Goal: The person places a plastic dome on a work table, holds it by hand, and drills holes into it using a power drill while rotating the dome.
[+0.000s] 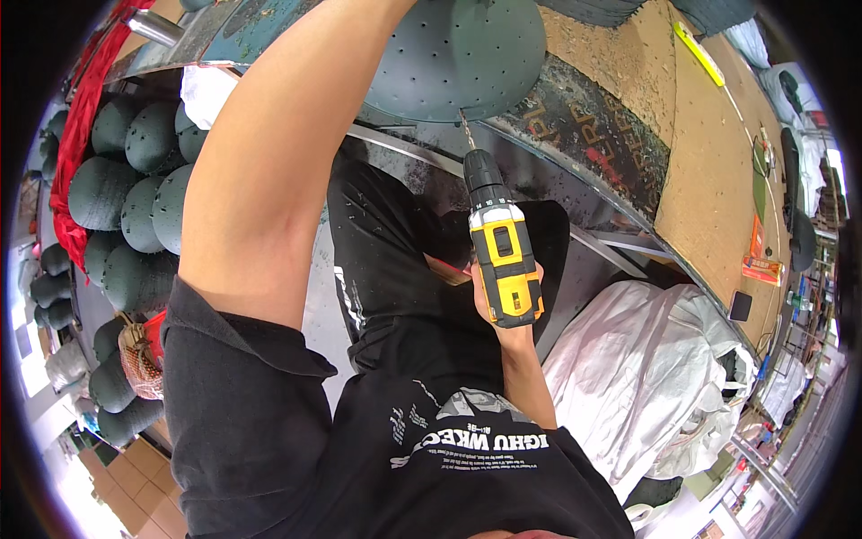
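Observation:
A yellow and black cordless drill [505, 260] points away from me, with my right hand [482, 295] wrapped round its handle, mostly hidden beneath the body. The drill bit [468, 130] reaches the near rim of a dark grey-green round piece [449, 67] dotted with small holes. Whether the tip is in the rim or only against it, I cannot tell. My left forearm stretches forward past the left side of this round piece. The left hand itself lies beyond the top edge of the picture.
Stacks of similar dark rounded pieces [126, 202] stand at the left, beside a red cloth [67, 180]. The cardboard-covered bench [696, 202] curves along the right, bearing a yellow-green tool [699, 54] and a phone-like dark slab [741, 306]. A large white sack [642, 359] sits below it.

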The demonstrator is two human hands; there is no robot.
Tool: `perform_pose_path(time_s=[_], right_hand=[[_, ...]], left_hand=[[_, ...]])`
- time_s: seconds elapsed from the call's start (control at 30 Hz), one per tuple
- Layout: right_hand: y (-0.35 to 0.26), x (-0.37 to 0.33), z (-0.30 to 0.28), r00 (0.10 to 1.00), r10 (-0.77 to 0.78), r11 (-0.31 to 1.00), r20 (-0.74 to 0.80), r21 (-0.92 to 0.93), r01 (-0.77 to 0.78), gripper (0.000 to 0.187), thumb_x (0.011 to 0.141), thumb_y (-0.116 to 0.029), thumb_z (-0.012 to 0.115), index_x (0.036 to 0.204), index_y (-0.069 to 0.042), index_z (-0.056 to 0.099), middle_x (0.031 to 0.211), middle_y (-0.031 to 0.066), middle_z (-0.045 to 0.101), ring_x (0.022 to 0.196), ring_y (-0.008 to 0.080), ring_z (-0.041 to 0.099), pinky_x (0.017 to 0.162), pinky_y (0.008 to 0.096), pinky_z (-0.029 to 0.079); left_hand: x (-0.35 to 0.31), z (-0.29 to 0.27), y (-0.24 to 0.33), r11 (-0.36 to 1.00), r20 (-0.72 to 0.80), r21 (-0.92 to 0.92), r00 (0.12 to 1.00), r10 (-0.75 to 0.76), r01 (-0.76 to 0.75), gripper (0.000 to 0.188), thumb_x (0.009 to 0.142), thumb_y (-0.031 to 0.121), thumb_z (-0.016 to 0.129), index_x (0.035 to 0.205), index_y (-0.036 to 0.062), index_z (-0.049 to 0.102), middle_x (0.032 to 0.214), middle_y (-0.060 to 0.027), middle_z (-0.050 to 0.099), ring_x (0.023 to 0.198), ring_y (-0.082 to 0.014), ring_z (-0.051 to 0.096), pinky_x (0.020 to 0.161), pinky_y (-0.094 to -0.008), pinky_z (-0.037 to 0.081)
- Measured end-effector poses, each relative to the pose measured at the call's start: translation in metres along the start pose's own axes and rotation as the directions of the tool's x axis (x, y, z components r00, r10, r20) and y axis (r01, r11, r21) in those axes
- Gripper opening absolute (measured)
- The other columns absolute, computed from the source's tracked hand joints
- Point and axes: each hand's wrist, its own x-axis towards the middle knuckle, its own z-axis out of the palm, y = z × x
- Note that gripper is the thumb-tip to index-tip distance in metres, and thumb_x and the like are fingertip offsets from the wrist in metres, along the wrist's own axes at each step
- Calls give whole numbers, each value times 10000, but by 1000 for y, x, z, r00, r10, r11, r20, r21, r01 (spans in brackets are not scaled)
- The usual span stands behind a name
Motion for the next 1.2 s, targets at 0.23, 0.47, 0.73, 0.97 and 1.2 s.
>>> perform_pose_path(time_s=[0.23,0.47,0.73,0.97,1.2], right_hand=[[-22,12,9,983,174,964,-50,213,-160,418,697,-69,883,966,-36,565,878,68,710,776,114,694,712,229,532],[-19,20,8,971,238,958,-17,170,-232,291,794,-50,689,1058,-10,575,804,12,639,706,73,609,659,209,478],[-1,56,7,997,69,992,33,105,-72,562,586,-233,895,975,-40,538,828,112,698,772,298,718,705,309,549],[-4,33,4,988,155,972,8,177,-154,498,649,-184,859,1010,-21,556,831,107,694,750,254,714,679,275,529],[-25,1,-21,998,-7,936,59,-350,27,306,778,-45,737,1050,-29,596,864,33,684,764,92,649,703,227,498]], left_hand=[[2,3,-5,999,-14,2,999,51,-51,432,913,321,434,1026,3,704,1070,-265,671,1050,-416,631,961,-474,468],[2,0,-1,998,-17,-5,998,56,-56,426,897,319,448,1018,3,708,1056,-263,675,1039,-408,637,951,-471,473],[-9,-8,5,1000,-15,10,1000,-3,3,430,893,327,455,1025,13,716,1073,-254,676,1043,-398,639,943,-463,480],[-12,-12,11,1000,5,-23,1000,-18,18,440,896,321,448,1026,-5,713,1088,-257,672,1063,-400,631,957,-465,470],[-10,-8,9,1000,-5,3,1000,-26,26,439,899,317,441,1042,-1,709,1100,-253,670,1068,-402,629,962,-472,467]])
